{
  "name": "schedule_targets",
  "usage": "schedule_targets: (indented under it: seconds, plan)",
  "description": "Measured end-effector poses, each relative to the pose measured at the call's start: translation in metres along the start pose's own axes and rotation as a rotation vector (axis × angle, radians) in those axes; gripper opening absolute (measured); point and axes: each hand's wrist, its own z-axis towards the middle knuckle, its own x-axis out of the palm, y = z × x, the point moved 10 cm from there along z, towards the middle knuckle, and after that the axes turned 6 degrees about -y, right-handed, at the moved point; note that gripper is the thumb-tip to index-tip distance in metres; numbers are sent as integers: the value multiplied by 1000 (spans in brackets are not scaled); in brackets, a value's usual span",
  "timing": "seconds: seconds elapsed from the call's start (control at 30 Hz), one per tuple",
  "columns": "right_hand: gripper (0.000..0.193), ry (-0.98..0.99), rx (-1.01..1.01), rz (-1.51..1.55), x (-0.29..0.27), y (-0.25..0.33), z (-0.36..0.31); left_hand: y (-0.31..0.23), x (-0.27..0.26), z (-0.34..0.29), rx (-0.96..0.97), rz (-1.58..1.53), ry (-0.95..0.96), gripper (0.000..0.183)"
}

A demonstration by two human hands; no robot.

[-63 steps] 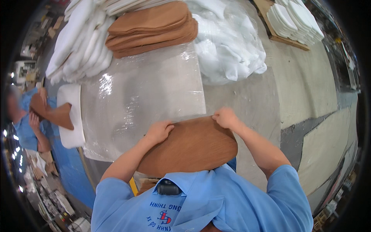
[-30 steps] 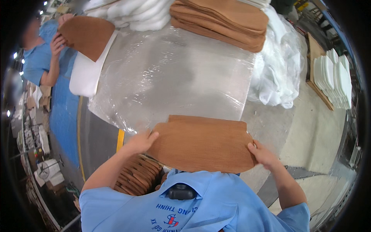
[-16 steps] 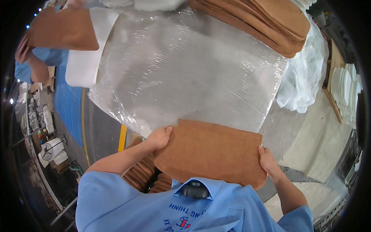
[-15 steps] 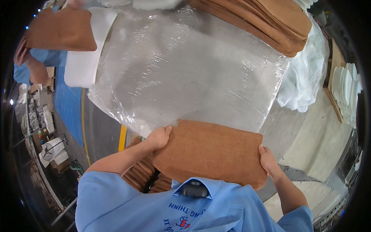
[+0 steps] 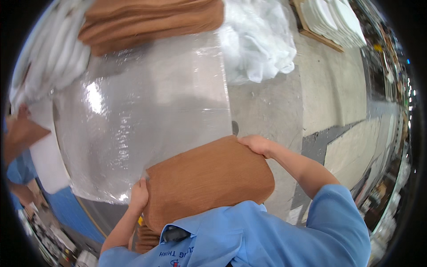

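Note:
A flat brown fabric cushion (image 5: pixel 211 180), with one curved side, is held up in front of my chest. It tilts, its right end farther away than its left. My left hand (image 5: pixel 140 195) is closed on its left edge, thumb on top. At the far right corner, my right hand (image 5: pixel 257 145) grips the edge, with its fingers partly hidden underneath. Beyond the cushion lies a table (image 5: pixel 164 102) wrapped in shiny see-through plastic film. A stack of similar brown cushions (image 5: pixel 151 22) rests at its far side.
White pads (image 5: pixel 55 44) are piled at the far left. A co-worker's hand (image 5: pixel 22 111) holds a brown piece (image 5: pixel 24 135) beside a white pad (image 5: pixel 46 147). Bunched white plastic (image 5: pixel 260 44) sits right of the brown stack. More white pads (image 5: pixel 333 20) stand on a wooden pallet (image 5: pixel 318 35).
My view and body have turned to the right. The brown cushion has tilted, its right end swinging away from me. Both hands keep hold of it.

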Motion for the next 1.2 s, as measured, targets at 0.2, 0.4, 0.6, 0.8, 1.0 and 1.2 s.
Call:
schedule_targets:
  seconds: [0.2,0.4,0.6,0.8,1.0,1.2]
  plan:
    - [65,188,-199,648,2,-12,10,11,-12,2,-43,62,-46,63]
    - [60,-55,-655,834,-28,-35,-51,-19,0,-62,-74,-576,255,59]
    - [58,-211,-698,851,-14,17,-2,-62,-16,-91,-194,-461,419,58]
    - [77,-276,-462,728,-68,30,-18,-113,-29,-127,-164,-534,509,71]
    - [84,-445,-491,877,-118,-2,-1,-267,45,-227,985,382,136,86]
    - [79,-466,-444,1247,-61,-45,-11,-274,41,-212,893,365,-63,78]
